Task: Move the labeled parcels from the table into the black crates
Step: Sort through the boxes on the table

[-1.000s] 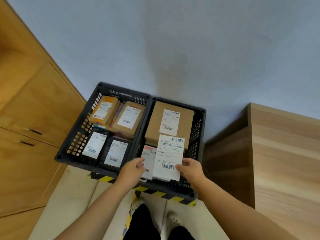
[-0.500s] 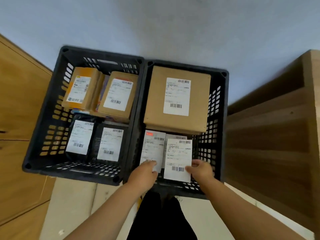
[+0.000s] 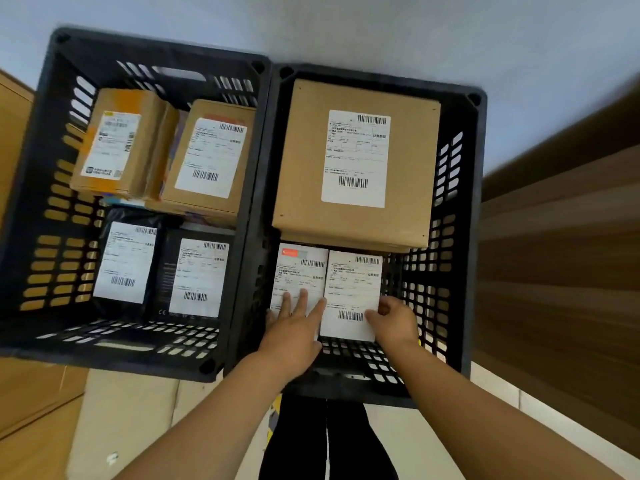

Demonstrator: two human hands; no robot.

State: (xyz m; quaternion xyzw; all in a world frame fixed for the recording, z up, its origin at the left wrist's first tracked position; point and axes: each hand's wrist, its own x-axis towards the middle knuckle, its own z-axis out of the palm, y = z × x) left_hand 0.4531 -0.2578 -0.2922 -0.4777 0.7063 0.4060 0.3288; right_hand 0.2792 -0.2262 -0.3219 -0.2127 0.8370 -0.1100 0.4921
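Parcel with the white label (image 3: 351,296) lies in the right black crate (image 3: 464,237), long axis pointing away from the person. Right hand (image 3: 394,322) pinches its near right corner; left hand (image 3: 298,327) presses flat on the neighbouring parcel (image 3: 299,275).

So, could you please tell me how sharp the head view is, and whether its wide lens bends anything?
Head view: the labels on the large brown parcel and the white parcel under the right hand show crisp barcodes, though the small print is unreadable; the wooden furniture at the right edge is smeared; the black crates' rims splay outward, a wide-angle effect; lighting is soft, without glare.
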